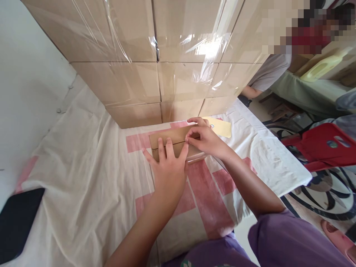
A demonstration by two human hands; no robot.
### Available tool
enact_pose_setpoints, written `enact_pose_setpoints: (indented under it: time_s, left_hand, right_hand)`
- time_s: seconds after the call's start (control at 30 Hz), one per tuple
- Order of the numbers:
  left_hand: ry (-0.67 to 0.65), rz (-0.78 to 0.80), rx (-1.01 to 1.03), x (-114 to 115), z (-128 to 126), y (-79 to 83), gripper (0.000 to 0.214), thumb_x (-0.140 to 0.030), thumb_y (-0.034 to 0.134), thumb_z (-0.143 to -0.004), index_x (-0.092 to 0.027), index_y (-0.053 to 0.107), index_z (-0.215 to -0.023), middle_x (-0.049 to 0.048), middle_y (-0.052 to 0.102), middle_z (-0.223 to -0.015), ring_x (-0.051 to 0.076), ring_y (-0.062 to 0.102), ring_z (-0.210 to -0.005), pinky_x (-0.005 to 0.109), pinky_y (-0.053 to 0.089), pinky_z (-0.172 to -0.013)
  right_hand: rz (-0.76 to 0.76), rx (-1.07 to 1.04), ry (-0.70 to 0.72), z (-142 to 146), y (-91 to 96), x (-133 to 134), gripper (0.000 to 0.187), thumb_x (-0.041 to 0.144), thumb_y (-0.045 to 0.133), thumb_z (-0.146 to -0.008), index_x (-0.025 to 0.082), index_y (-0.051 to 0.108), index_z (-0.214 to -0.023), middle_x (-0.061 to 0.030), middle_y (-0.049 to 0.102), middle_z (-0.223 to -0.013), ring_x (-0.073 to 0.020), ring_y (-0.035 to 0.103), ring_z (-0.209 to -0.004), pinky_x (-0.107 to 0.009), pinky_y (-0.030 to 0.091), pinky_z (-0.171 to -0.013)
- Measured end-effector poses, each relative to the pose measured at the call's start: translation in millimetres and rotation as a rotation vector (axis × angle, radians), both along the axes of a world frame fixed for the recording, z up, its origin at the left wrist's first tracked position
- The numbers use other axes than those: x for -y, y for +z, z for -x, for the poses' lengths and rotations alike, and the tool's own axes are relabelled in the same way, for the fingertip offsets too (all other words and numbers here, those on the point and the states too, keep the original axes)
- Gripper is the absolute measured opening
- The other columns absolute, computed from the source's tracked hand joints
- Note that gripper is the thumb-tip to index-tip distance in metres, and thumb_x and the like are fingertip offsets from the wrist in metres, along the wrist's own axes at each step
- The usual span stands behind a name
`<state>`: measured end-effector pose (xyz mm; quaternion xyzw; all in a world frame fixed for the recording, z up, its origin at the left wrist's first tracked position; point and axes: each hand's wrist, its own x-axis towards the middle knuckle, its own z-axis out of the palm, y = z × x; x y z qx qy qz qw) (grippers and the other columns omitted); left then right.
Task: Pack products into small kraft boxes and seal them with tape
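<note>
A small brown cardboard box (175, 135) lies on the cloth-covered table, its two top flaps meeting along a seam. My left hand (170, 168) rests on the box with its fingers spread across the flaps. My right hand (204, 139) is over the right part of the box, thumb and forefinger pinched together at the seam. Whatever is in that pinch is too small or hidden to make out. Just beyond my right hand lies a pale yellow sheet (221, 127) with a small mark on it, partly covered by the hand.
Large cartons (133, 81) wrapped in clear film are stacked at the back of the table. A black flat device (19, 222) lies at the left edge. On the right are a red plastic chair (328, 142), a person's sleeve (274, 70) and a yellow bottle-like container (324, 67).
</note>
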<state>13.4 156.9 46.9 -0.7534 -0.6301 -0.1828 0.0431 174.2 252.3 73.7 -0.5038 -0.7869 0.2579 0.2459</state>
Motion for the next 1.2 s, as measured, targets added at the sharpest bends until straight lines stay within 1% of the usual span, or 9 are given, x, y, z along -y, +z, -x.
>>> enact_pose_setpoints:
  time_s: [0.07, 0.23, 0.47, 0.6, 0.77, 0.83, 0.97, 1.1, 1.2]
  left_hand:
    - [-0.002, 0.002, 0.003, 0, 0, 0.0, 0.048, -0.024, 0.061, -0.096, -0.035, 0.062, -0.143, 0.0241, 0.05, -0.153, 0.051, 0.041, -0.147, 0.089, 0.014, -0.11]
    - [-0.002, 0.012, 0.025, 1, -1, 0.0, 0.046, -0.024, 0.06, -0.096, -0.033, 0.064, -0.141, 0.0247, 0.049, -0.154, 0.052, 0.04, -0.147, 0.09, 0.013, -0.109]
    - [-0.01, 0.031, 0.046, 1, 1, 0.8, 0.047, -0.023, 0.058, -0.096, -0.029, 0.062, -0.142, 0.0184, 0.052, -0.155, 0.051, 0.038, -0.149, 0.089, 0.008, -0.113]
    - [-0.129, 0.018, 0.07, 0, 4, 0.0, 0.046, -0.017, 0.05, -0.099, -0.026, 0.059, -0.143, 0.0083, 0.052, -0.157, 0.038, 0.036, -0.154, 0.08, -0.007, -0.121]
    - [-0.206, -0.026, 0.048, -5, 8, -3.1, 0.045, -0.015, 0.048, -0.099, -0.022, 0.056, -0.143, 0.0063, 0.052, -0.157, 0.031, 0.041, -0.152, 0.068, -0.016, -0.126]
    - [-0.248, -0.031, 0.026, -8, 11, -4.8, 0.045, -0.014, 0.046, -0.099, -0.021, 0.057, -0.142, 0.0056, 0.051, -0.158, 0.03, 0.04, -0.152, 0.066, -0.014, -0.127]
    - [-0.314, -0.018, 0.01, -16, 16, -8.0, 0.045, -0.015, 0.046, -0.097, -0.022, 0.056, -0.141, 0.0065, 0.052, -0.157, 0.029, 0.041, -0.152, 0.064, -0.006, -0.129]
    - [-0.298, -0.029, -0.015, -20, 16, -8.7, 0.046, -0.017, 0.048, -0.096, -0.022, 0.053, -0.141, 0.0084, 0.054, -0.155, 0.03, 0.043, -0.15, 0.064, -0.005, -0.129]
    - [-0.297, -0.034, -0.044, -20, 13, -8.6, 0.046, -0.018, 0.049, -0.096, -0.022, 0.051, -0.142, 0.0098, 0.055, -0.154, 0.03, 0.044, -0.15, 0.062, -0.003, -0.129]
  right_hand:
    - [-0.007, -0.015, -0.018, 0, -2.0, -2, 0.009, 0.027, 0.071, -0.087, 0.021, 0.067, -0.081, -0.0104, 0.045, -0.147, -0.0371, 0.033, -0.143, -0.06, 0.038, -0.111]
    - [-0.027, -0.033, -0.119, 3, -3.3, -10, 0.036, 0.033, 0.081, -0.077, 0.022, 0.049, -0.089, -0.0138, 0.042, -0.141, -0.0356, 0.041, -0.135, -0.056, 0.042, -0.108]
    - [0.105, 0.102, -0.11, 12, 11.0, -12, 0.04, 0.043, 0.079, -0.077, 0.025, 0.047, -0.093, -0.0065, 0.056, -0.1, -0.0325, 0.052, -0.106, -0.049, 0.049, -0.087]
    - [0.032, 0.112, -0.177, 10, 5.8, -28, 0.031, 0.044, 0.07, -0.087, 0.024, 0.047, -0.088, -0.0046, 0.058, -0.088, -0.0272, 0.057, -0.091, -0.04, 0.048, -0.078]
    - [0.085, 0.028, -0.198, -49, -19.0, -79, 0.022, 0.04, 0.059, -0.094, 0.02, 0.057, -0.085, -0.0038, 0.067, -0.088, -0.0177, 0.06, -0.076, -0.03, 0.047, -0.071]
    - [0.095, 0.083, -0.339, -88, -32.6, -98, 0.021, 0.035, 0.054, -0.096, 0.019, 0.064, -0.087, -0.0054, 0.07, -0.09, -0.0177, 0.062, -0.077, -0.031, 0.049, -0.073]
    - [0.063, 0.17, -0.465, -148, -69.0, -117, 0.012, 0.022, 0.066, -0.084, 0.016, 0.073, -0.09, -0.009, 0.07, -0.09, -0.0213, 0.063, -0.083, -0.035, 0.051, -0.083]
    - [0.048, 0.173, -0.436, -159, -104.9, -122, 0.012, 0.022, 0.075, -0.075, 0.017, 0.074, -0.086, -0.0067, 0.065, -0.088, -0.0198, 0.06, -0.078, -0.034, 0.051, -0.083]
    - [0.01, 0.132, -0.398, -153, -116.2, -125, 0.003, 0.015, 0.067, -0.077, 0.016, 0.069, -0.077, -0.0072, 0.063, -0.089, -0.0198, 0.059, -0.081, -0.035, 0.049, -0.087]
